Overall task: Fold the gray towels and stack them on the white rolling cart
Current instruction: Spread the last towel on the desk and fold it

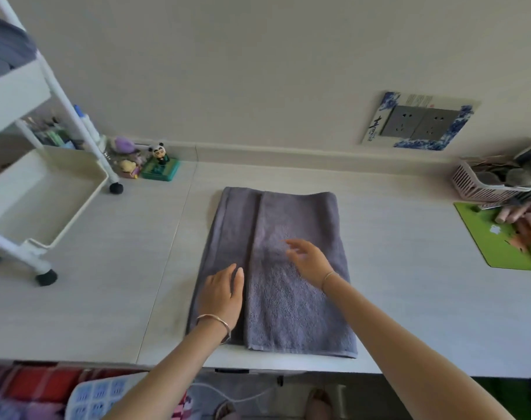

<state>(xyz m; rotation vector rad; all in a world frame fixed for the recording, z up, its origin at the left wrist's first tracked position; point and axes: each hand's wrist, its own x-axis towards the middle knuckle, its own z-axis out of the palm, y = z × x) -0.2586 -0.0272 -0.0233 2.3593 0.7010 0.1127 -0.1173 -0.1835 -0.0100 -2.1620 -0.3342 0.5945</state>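
A gray towel lies lengthwise on the white table, its right part folded over so a long edge runs down the middle-left. My left hand rests flat on the towel's left strip with straight fingers. Over the folded layer, my right hand has its fingers spread and relaxed, touching or just above the cloth. The white rolling cart stands at the left on the table. Gray towels lie folded on its top shelf.
Small figurines stand by the cart's wheel at the back. A pink basket and a green mat with pink items sit at the right. A wall socket is behind. The table's front edge runs just below the towel.
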